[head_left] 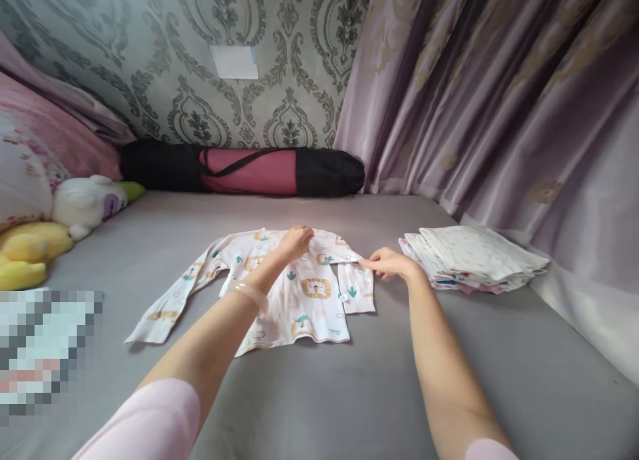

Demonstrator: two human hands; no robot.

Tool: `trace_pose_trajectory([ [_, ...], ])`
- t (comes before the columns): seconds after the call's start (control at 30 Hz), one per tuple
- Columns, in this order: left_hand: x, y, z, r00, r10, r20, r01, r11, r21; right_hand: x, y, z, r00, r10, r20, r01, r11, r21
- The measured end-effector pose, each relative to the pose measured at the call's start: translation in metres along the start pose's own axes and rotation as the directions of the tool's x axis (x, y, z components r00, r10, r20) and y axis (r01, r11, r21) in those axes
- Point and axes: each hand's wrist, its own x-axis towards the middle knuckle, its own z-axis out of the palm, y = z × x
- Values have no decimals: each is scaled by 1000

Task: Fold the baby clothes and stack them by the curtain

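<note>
A white long-sleeved child's shirt point(279, 293) with lion faces and green plants printed on it lies spread on the grey sheet. My left hand point(298, 241), a pale bangle on its wrist, is at the shirt's collar with fingers curled down on the fabric. At the right shoulder edge, my right hand point(389, 263) pinches the fold of the sleeve between thumb and fingers. That sleeve is folded back, its cuff end showing beside the shirt's right side. The other sleeve stretches out to the lower left. My left hand covers part of the collar.
A stack of folded clothes point(479, 257) sits to the right, near the curtain point(479, 114). Along the patterned wall lies a long black and maroon bag point(249, 170). White and yellow plush toys point(37, 243) are at the left, above a pixelated item point(40, 347) on the grey bedsheet point(319, 407).
</note>
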Motion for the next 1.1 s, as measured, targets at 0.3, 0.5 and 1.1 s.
trace_pose_trajectory([
  [0.3,-8,26,45,992,-20,-124,22,1000,16,9,-21,15,982,-176,-60,180,982,64],
  [0.5,-8,28,46,994,-46,-98,53,996,69,1,-21,-3,826,-303,-476,321,946,-46],
  [1.1,-12,30,46,996,-58,-61,60,997,38,14,28,-15,885,-20,-465,-125,953,-278],
])
